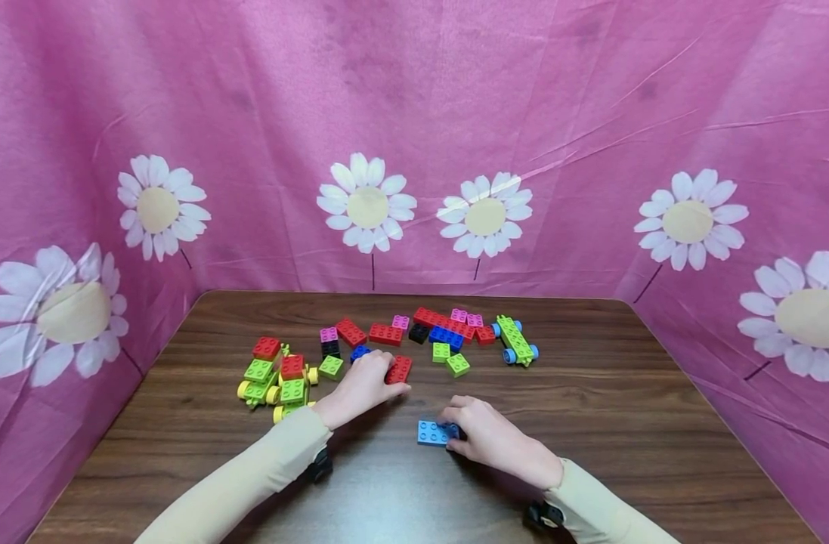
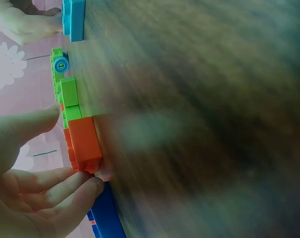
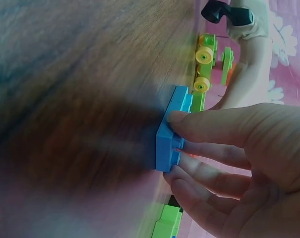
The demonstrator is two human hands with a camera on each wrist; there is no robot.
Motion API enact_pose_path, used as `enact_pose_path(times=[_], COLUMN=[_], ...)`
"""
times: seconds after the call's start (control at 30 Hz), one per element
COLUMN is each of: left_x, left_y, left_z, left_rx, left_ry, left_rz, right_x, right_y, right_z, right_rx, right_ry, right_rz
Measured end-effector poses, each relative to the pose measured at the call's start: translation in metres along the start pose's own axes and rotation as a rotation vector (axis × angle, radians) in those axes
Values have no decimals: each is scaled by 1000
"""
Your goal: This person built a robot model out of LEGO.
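Note:
My right hand (image 1: 492, 434) holds a light blue building brick (image 1: 428, 432) by its right end, low at the table's near middle. In the right wrist view the thumb lies on one side of this brick (image 3: 164, 141), with the fingers curled round the other. Farther forward and to the left, my left hand (image 1: 366, 381) is at a red brick (image 1: 400, 369). The left wrist view shows its fingertips at one end of the red brick (image 2: 85, 144), while the thumb stands apart from it. A dark blue brick (image 2: 107, 213) lies beside those fingers, partly hidden by the hand in the head view.
Two green car builds with yellow wheels, one (image 1: 259, 372) behind the other (image 1: 293, 391), stand left of my left hand. A green car base (image 1: 515, 341) with blue wheels is at the back right. Between them lie several loose bricks, including a blue one (image 1: 446, 337) and a green one (image 1: 458, 365).

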State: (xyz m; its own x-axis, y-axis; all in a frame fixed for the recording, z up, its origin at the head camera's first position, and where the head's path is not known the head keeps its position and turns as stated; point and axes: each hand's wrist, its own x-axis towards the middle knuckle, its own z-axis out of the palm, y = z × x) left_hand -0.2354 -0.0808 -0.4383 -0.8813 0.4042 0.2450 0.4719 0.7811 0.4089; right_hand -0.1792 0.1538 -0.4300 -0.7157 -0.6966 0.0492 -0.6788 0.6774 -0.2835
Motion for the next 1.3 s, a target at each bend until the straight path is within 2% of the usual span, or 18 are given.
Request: enact_pose_path(times=[0.23, 0.47, 0.67, 0.87, 1.07, 1.3], left_x=[2, -1, -10, -15, -13, -11], left_y=[2, 3, 4, 4, 3, 0], left_z=[0, -4, -10, -11, -8, -7], left_rx=[25, -31, -29, -46, -31, -40], left_ry=[-38, -143, -180, -180, -137, -141], left_rz=[-22, -78, -59, -47, -19, -11], right_x=[-1, -3, -4, -4, -3, -2], right_y=[-3, -2, -1, 0, 1, 4], right_z=[1, 1, 0, -1, 0, 3], right_rx=[-13, 7, 19, 24, 36, 54], right_ry=[-6, -3, 0, 3, -6, -5], right_rz=[-10, -14, -8, -1, 11, 5])
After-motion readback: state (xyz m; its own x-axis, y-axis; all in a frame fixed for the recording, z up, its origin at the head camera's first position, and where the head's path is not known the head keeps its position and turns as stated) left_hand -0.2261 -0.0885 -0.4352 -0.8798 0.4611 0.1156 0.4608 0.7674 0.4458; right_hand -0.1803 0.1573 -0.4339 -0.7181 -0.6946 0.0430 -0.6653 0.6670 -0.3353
